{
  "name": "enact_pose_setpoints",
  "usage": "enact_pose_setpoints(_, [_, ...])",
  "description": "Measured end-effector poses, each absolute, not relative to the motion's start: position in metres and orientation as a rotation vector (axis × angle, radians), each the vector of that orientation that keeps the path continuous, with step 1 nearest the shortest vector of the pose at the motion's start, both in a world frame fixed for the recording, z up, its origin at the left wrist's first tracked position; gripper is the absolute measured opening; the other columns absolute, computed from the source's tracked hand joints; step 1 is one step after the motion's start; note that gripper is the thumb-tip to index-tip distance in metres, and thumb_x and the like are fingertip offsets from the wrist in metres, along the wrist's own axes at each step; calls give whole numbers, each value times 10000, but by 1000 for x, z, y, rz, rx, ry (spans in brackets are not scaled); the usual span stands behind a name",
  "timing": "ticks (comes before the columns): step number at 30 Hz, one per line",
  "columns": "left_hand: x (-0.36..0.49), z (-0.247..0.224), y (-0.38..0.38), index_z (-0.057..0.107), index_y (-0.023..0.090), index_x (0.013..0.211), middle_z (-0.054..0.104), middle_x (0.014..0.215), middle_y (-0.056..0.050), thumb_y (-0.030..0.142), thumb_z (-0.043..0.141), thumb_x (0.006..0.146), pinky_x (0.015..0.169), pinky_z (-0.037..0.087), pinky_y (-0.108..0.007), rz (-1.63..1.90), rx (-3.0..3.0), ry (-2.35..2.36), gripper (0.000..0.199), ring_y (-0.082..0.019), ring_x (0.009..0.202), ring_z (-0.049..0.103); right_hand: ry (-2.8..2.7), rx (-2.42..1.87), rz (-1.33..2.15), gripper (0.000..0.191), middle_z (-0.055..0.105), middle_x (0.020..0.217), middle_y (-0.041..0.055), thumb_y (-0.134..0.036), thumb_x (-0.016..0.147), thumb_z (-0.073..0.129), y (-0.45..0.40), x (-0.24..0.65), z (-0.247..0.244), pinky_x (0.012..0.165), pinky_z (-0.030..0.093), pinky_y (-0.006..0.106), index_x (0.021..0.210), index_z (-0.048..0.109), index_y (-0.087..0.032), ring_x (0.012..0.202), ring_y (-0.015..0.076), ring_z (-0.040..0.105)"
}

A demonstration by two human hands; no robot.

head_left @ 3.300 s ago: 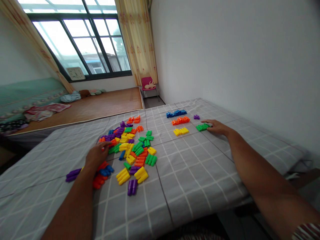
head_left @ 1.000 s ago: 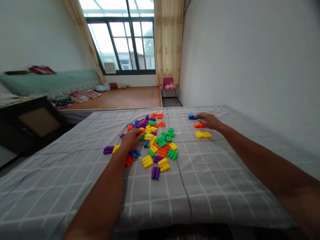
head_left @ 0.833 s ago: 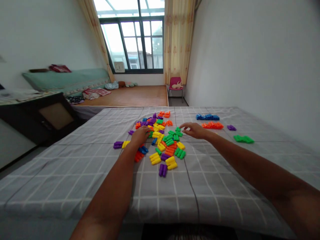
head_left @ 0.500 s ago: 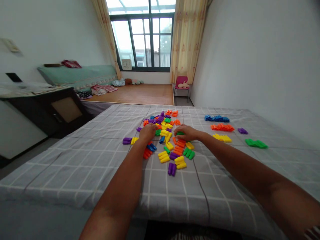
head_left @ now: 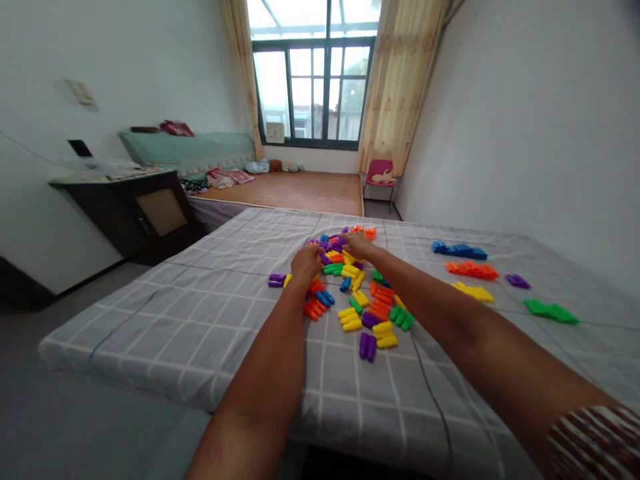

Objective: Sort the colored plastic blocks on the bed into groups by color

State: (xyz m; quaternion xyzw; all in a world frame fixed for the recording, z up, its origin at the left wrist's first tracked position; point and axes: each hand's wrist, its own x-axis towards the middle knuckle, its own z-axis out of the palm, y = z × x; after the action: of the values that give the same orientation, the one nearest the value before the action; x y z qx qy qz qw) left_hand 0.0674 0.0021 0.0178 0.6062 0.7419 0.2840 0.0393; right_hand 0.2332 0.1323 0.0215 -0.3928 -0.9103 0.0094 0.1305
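Observation:
Many small plastic pieces lie in a loose pile on the grey checked cloth (head_left: pixel 200 307). My left hand (head_left: pixel 306 262) is at the pile's left side, fingers curled among purple and orange pieces; what they hold, if anything, is hidden. Over the far part of the pile reaches my right hand (head_left: pixel 358 245), its fingertips at purple pieces and no grip visible. Yellow pieces (head_left: pixel 350 320), a purple pair (head_left: pixel 368 347) and green pieces (head_left: pixel 401 318) lie nearer the front edge. Under my right forearm, orange pieces (head_left: pixel 381 301) are partly covered.
On the right lie separate groups: blue (head_left: pixel 459 251), orange (head_left: pixel 473 269), yellow (head_left: pixel 475 292), green (head_left: pixel 551 311) and one purple (head_left: pixel 517 281). Behind stand a low bed (head_left: pixel 305 191), a pink chair (head_left: pixel 381 175) and a dark cabinet (head_left: pixel 160 210).
The camera view has shifted, so the scene sits further right. My right hand has moved from the green piece at the pile's right side to its far part. My left hand stays at the left side.

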Motion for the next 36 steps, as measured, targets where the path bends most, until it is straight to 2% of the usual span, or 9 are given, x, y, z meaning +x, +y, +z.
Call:
enact_pose_setpoints(6, [58, 18, 2, 739, 267, 1067, 732, 1103, -57, 158, 499, 867, 876, 496, -291, 993, 1741, 2293, 331, -198, 1024, 661, -2662, -1265, 30, 399, 688, 1187, 79, -394, 865, 623, 138, 225, 13, 902, 461, 371, 1251, 620, -291, 1103, 266, 611])
enact_pose_setpoints(10, [50, 15, 5, 740, 250, 1061, 744, 1076, -53, 135, 501, 850, 871, 498, -278, 1102, 1612, 2269, 339, -192, 1024, 664, -2799, -1040, -5, 366, 713, 1085, 77, -404, 881, 583, 127, 241, 17, 838, 457, 318, 1215, 646, -266, 1003, 238, 629])
enact_pose_setpoints(13, [50, 14, 7, 741, 239, 1056, 745, 1077, -51, 129, 499, 846, 864, 498, -273, 1114, 1608, 2245, 339, -194, 1017, 671, -2747, -957, 73, 335, 711, 1002, 96, -372, 950, 448, 122, 259, 22, 805, 456, 305, 1128, 663, -189, 907, 210, 633])
enact_pose_setpoints(18, [54, 15, 8, 739, 239, 1062, 738, 1101, -41, 130, 485, 847, 893, 493, -271, 1056, 1701, 2246, 350, -189, 1032, 667, -2393, -959, 688, 415, 688, 891, 75, -424, 981, 332, 114, 298, 27, 698, 501, 293, 913, 642, -157, 777, 173, 616])
enact_pose_setpoints(20, [55, 15, 9, 740, 236, 1064, 738, 1097, -45, 130, 485, 843, 889, 493, -267, 1019, 1752, 2246, 354, -190, 1030, 668, -2238, -963, 953, 348, 685, 881, 54, -428, 950, 411, 111, 316, 27, 645, 518, 274, 945, 638, -165, 734, 155, 615])
enact_pose_setpoints(23, [57, 14, 11, 738, 236, 1084, 734, 1104, -54, 145, 485, 845, 882, 495, -273, 928, 1823, 2265, 359, -202, 1027, 667, -2070, -1042, 1078, 222, 681, 846, 33, -335, 864, 560, 109, 348, 24, 635, 547, 272, 984, 641, -167, 693, 142, 624])
enact_pose_setpoints(30, [60, 15, 11, 736, 246, 1093, 729, 1115, -49, 198, 458, 867, 877, 493, -284, 761, 1924, 2301, 361, -214, 1027, 662, -1935, -1504, 661, 207, 706, 1024, 92, -231, 844, 584, 115, 442, 8, 665, 569, 277, 1015, 660, -143, 727, 153, 676])
enact_pose_setpoints(33, [62, 15, 11, 738, 244, 1088, 726, 1120, -60, 213, 450, 875, 859, 496, -290, 698, 1951, 2331, 360, -222, 1015, 663, -2146, -1644, 420, 202, 726, 997, 87, -239, 853, 588, 114, 469, 3, 777, 542, 294, 997, 697, -148, 850, 195, 684])
enact_pose_setpoints(36, [62, 15, 12, 736, 257, 1092, 729, 1109, -57, 236, 452, 878, 832, 498, -296, 632, 1969, 2359, 356, -226, 983, 669, -2307, -1560, 290, 258, 721, 1066, 99, -271, 893, 543, 109, 480, 6, 876, 498, 318, 1055, 710, -162, 979, 223, 660])
